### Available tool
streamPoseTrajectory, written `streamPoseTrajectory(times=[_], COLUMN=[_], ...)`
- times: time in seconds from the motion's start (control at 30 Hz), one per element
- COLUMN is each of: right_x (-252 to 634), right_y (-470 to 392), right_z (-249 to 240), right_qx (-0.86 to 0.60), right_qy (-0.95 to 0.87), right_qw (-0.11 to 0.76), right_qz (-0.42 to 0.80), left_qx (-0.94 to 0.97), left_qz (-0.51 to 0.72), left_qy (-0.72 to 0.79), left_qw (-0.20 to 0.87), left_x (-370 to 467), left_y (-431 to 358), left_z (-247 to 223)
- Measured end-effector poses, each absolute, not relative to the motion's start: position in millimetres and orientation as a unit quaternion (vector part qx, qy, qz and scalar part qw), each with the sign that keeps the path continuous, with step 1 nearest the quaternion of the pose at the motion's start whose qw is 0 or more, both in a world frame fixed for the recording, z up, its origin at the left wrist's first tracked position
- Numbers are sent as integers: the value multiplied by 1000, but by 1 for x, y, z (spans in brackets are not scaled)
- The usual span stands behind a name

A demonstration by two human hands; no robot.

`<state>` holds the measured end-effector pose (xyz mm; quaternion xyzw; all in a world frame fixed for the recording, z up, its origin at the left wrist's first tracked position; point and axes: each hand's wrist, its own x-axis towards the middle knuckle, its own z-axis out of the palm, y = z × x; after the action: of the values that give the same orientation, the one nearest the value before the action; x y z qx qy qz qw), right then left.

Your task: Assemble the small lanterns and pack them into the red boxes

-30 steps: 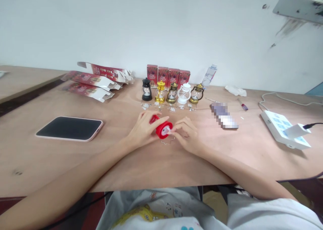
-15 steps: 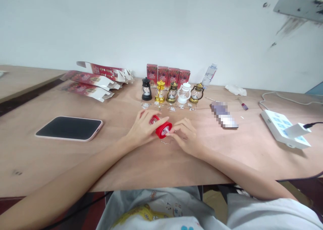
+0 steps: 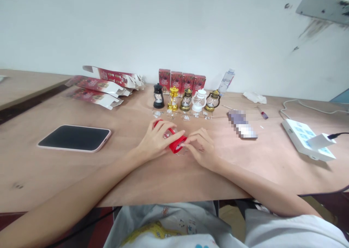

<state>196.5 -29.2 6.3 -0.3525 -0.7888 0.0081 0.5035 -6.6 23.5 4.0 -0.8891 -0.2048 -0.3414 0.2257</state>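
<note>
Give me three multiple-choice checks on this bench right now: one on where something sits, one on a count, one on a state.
1. Where does the tablet lie?
A. left of the hands
B. behind the lanterns
C. on the power strip

2. How many mini lanterns stand in the row in front of the red boxes?
A. three
B. five
C. seven

3. How is the red lantern held?
A. upright on the table
B. on its side between both hands
C. hanging by its handle

Answers:
1 A: the tablet lies flat, well left of the left hand.
2 B: black, gold, bronze, white and bronze ones stand there.
3 B: the left hand wraps its body while the right hand touches its base.
</note>
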Motion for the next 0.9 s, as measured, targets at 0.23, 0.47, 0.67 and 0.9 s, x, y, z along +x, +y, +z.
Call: streamPoseTrajectory(times=[0.23, 0.47, 0.67, 0.9], right_x=[196, 196, 196, 197], right_y=[-32, -32, -31, -32], right_z=[8, 8, 4, 8], right_qx=[-321, -290, -267, -265], right_qy=[-788, -784, -776, -792], right_qw=[525, 547, 570, 549], right_qz=[-12, 39, 36, 12], left_qx=[-884, -886, -882, -879], left_qz=[-355, -367, -393, -399], left_qy=[-226, -224, -223, -219], left_qw=[206, 173, 137, 140], left_x=[-5, -3, -3, -2], left_y=[20, 18, 19, 20], left_z=[4, 4, 0, -3])
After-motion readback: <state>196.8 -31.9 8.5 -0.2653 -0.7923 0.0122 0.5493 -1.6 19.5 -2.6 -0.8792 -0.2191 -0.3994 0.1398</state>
